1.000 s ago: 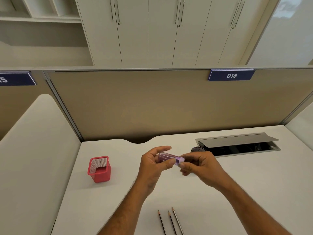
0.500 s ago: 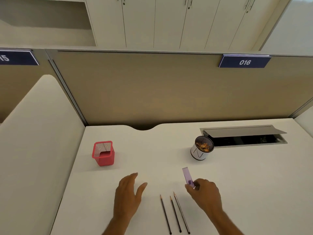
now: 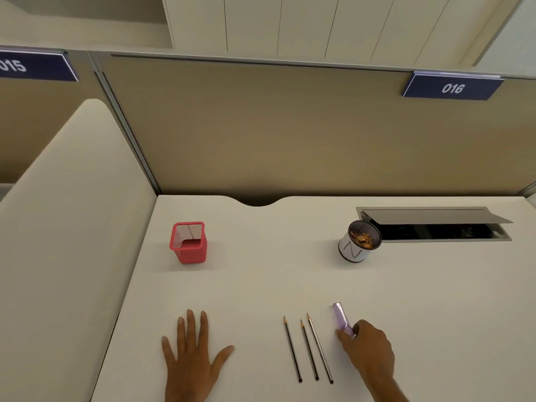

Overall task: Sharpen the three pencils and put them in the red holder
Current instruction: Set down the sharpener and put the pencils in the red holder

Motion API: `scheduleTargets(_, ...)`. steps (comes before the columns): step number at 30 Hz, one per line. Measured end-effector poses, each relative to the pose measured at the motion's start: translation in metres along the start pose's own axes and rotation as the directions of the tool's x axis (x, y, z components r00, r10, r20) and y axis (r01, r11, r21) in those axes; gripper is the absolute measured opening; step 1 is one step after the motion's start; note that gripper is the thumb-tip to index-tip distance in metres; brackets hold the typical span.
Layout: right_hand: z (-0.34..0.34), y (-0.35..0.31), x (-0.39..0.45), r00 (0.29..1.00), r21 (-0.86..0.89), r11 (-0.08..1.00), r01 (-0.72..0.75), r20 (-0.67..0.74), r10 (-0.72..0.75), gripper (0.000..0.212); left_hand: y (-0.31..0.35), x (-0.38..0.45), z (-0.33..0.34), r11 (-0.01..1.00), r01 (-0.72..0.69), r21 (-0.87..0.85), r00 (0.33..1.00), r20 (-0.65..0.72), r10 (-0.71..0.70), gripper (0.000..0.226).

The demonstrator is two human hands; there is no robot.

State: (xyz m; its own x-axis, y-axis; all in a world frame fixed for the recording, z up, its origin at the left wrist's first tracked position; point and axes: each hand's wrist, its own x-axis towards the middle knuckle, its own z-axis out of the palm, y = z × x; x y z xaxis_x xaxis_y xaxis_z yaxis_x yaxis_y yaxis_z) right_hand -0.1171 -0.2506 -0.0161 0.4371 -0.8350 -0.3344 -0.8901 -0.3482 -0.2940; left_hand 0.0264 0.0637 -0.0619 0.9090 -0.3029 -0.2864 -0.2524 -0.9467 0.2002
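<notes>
Spanning the lower part of the head view, the white tabletop carries every item; behind it stands a tan partition with a blue "016" label at upper right and a second blue label at far left; a recessed cable tray with its grey flap raised sits at the tabletop's back right. Left hand lies palm-down and flat on the tabletop near the front edge, fingers straight and spread, holding nothing. Right hand at front right; its fingers curl round the near end of a translucent purple sharpener, whose far end points away from the person; cannot tell whether the sharpener touches the tabletop. Red holder, a square mesh cup, stands upright at left-centre, well apart from both hands, nothing visible inside. White cylindrical cup just in front of the cable tray, tilted in view, with orange-brown shavings inside. Three pencils lie side by side between the two hands, nearly parallel, tips pointing away from the person; the rightmost lies just beside the sharpener; none is in the holder.
</notes>
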Motion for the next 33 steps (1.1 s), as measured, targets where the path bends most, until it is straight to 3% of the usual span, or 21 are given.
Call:
scheduleTargets(4,0.002,-0.003,-0.002,1.000,0.012,1.000,-0.006,-0.006,0.006,0.037,-0.001,-0.001,0.001,1.000,-0.015,-0.010,1.000,-0.016,0.015,0.102)
scheduleTargets(10,0.005,-0.004,-0.003,1.000,-0.011,1.000,0.006,-0.013,-0.006,0.039,-0.004,0.000,0.003,1.000,-0.009,0.030,1.000,-0.007,0.010,0.102)
scheduleTargets(14,0.003,-0.006,-0.007,0.992,-0.060,0.997,0.055,-0.113,-0.061,0.057,-0.005,0.001,0.005,0.999,-0.004,0.050,1.000,0.025,0.003,0.102)
scheduleTargets(16,0.002,-0.011,-0.011,0.983,-0.002,0.994,0.107,-0.148,-0.106,0.054,-0.006,0.003,0.005,0.999,-0.002,0.035,1.000,0.023,0.001,0.102)
scheduleTargets(20,0.009,-0.028,-0.024,0.982,0.095,0.978,0.186,0.016,-0.188,0.033,-0.001,0.004,0.004,1.000,0.019,0.008,0.997,0.071,-0.019,0.105)
scheduleTargets(23,0.017,-0.038,-0.034,0.975,0.097,0.980,0.173,0.126,-0.185,0.029,0.017,0.004,-0.003,0.995,0.000,-0.102,1.000,0.013,0.002,0.107)
scheduleTargets(25,0.023,-0.041,-0.038,0.973,0.096,0.985,0.144,0.167,-0.159,0.031,0.037,0.003,-0.009,0.979,-0.104,-0.173,0.988,-0.129,0.082,0.088)
scheduleTargets(27,0.028,-0.043,-0.038,0.970,0.087,0.989,0.117,0.205,-0.133,0.032,0.059,0.004,-0.008,0.953,-0.171,-0.251,0.975,-0.180,0.128,0.050)
scheduleTargets(29,0.031,-0.045,-0.038,0.965,0.068,0.993,0.092,0.238,-0.106,0.032,0.084,0.006,-0.014,0.931,-0.109,-0.349,0.994,-0.041,0.101,0.032)
scheduleTargets(33,0.035,-0.048,-0.035,0.950,0.025,0.998,0.053,0.305,-0.058,0.030,0.123,0.009,-0.019,0.893,0.121,-0.433,0.974,0.227,-0.021,0.044)
